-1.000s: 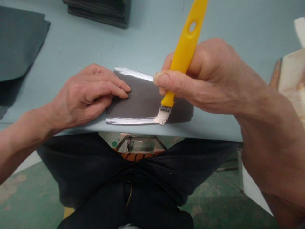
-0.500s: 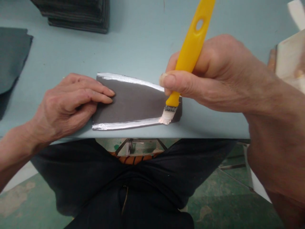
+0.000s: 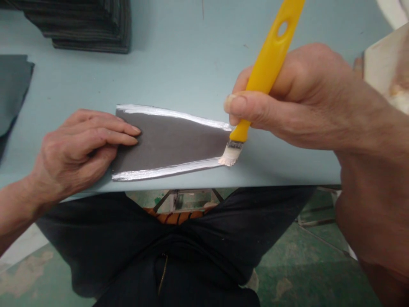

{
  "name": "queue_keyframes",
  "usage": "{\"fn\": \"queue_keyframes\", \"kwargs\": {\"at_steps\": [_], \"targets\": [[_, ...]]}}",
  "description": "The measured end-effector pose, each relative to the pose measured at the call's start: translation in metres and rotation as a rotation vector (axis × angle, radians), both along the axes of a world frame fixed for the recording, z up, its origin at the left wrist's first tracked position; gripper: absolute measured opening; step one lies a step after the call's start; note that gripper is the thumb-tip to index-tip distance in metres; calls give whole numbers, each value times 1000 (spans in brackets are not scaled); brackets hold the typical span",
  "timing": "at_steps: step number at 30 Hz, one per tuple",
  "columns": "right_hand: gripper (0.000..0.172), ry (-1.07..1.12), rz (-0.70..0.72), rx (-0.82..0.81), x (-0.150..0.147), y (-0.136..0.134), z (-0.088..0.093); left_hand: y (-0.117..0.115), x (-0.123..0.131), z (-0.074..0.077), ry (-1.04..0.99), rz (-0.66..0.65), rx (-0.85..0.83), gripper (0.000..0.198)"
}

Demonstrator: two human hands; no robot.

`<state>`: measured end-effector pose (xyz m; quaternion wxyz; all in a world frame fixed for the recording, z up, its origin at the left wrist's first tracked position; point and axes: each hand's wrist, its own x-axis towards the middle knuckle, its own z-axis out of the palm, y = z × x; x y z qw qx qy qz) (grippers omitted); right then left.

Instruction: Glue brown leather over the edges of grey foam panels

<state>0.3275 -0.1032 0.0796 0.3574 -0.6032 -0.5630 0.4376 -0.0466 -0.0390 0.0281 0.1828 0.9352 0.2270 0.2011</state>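
Note:
A dark grey piece of material [image 3: 172, 143] lies flat near the front edge of the pale blue table [image 3: 179, 72]. Wet white glue runs along its far and near long edges. My left hand [image 3: 79, 149] presses its left end down, fingers laid flat together on it. My right hand [image 3: 287, 98] is closed around the yellow handle of a brush [image 3: 263, 70]. The brush's white bristles touch the piece's near right corner.
A stack of dark sheets [image 3: 83, 25] sits at the table's far left. Another dark sheet [image 3: 12, 89] lies at the left edge. A pale glue-stained container [image 3: 388, 76] stands at the right. My lap in dark trousers shows below the table edge.
The brush has travelled right along the near edge, leaving a longer white glue line, and now sits at the right corner. The view has shifted, so the piece appears further left.

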Motion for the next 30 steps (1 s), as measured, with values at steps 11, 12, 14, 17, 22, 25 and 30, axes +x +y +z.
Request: {"fn": "queue_keyframes", "kwargs": {"at_steps": [11, 12, 14, 17, 22, 25, 30], "targets": [[36, -283, 105, 357, 2, -30, 34, 8, -2, -7, -36, -104, 87, 25], [42, -276, 58, 387, 4, -35, 33, 9, -3, -9, -48, -111, 96, 25], [49, -291, -50, 408, 4, -44, 30, 10, -3, -11, -71, -115, 99, 26], [50, -285, -201, 459, -5, -53, 24, 9, -3, -14, -109, -117, 72, 27], [47, -249, -462, 452, -20, -67, 5, 5, -5, -18, -160, -118, 48, 26], [53, -174, -592, 410, -24, -75, -11, 4, -5, -21, -184, -108, 41, 27], [63, -76, -626, 356, -29, -85, -25, 3, -4, -24, -183, -103, 52, 26]]}}
